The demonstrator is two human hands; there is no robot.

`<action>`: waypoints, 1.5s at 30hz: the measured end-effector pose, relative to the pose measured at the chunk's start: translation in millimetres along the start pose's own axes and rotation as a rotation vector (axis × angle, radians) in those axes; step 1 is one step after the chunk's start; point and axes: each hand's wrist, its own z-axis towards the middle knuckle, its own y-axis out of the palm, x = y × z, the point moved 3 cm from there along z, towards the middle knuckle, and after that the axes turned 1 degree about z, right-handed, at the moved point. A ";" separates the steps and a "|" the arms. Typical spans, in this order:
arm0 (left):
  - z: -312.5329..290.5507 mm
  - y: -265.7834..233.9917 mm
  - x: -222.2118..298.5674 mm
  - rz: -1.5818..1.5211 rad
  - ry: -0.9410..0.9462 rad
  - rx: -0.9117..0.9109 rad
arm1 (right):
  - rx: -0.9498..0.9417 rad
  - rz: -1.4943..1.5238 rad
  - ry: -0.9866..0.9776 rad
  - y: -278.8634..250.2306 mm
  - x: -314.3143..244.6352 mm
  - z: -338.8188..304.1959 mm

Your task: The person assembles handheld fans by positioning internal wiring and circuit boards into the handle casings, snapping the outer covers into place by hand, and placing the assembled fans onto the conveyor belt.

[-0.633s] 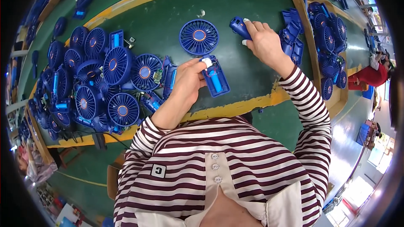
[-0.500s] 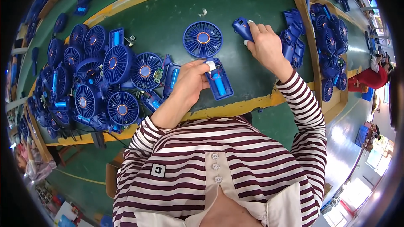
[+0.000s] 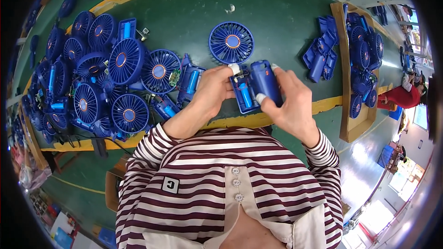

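In my left hand [image 3: 210, 93] is the handle of a small blue fan, its open shell [image 3: 244, 93] showing a light-blue battery cell and a circuit board at the top. The round fan head [image 3: 232, 42] lies on the table just beyond it. My right hand [image 3: 290, 101] grips a blue handle cover [image 3: 266, 83], outer side up, right beside the open shell. White coverings sit on some of my fingertips. Whether the cover touches the shell's edge I cannot tell.
A big heap of blue fans [image 3: 87, 74] with bared batteries and boards fills the table's left. Several loose handle covers [image 3: 320, 51] lie at the right, beside a cardboard tray [image 3: 346, 87] of fans. The table's yellow front edge [image 3: 318, 106] runs close to me.
My right hand has brought the cover from the right, near the loose covers, down and left to the open handle. My left hand keeps its hold there.
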 end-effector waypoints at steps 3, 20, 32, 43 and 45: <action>-1.3 3.8 2.7 -0.096 -0.008 -0.022 | -0.033 -0.026 -0.009 5.8 -12.7 -0.2; -5.5 6.5 4.8 -0.010 -0.006 -0.040 | -0.047 -0.136 -0.058 32.2 -20.5 6.9; 4.0 5.0 -1.6 0.054 0.031 0.011 | -0.031 -0.207 -0.115 37.1 -20.9 7.0; 2.8 6.1 5.2 0.035 0.049 0.059 | 0.048 0.013 0.057 30.6 -8.7 1.0; 0.5 6.8 9.0 0.066 0.071 0.048 | -0.035 0.233 0.235 34.2 3.0 1.2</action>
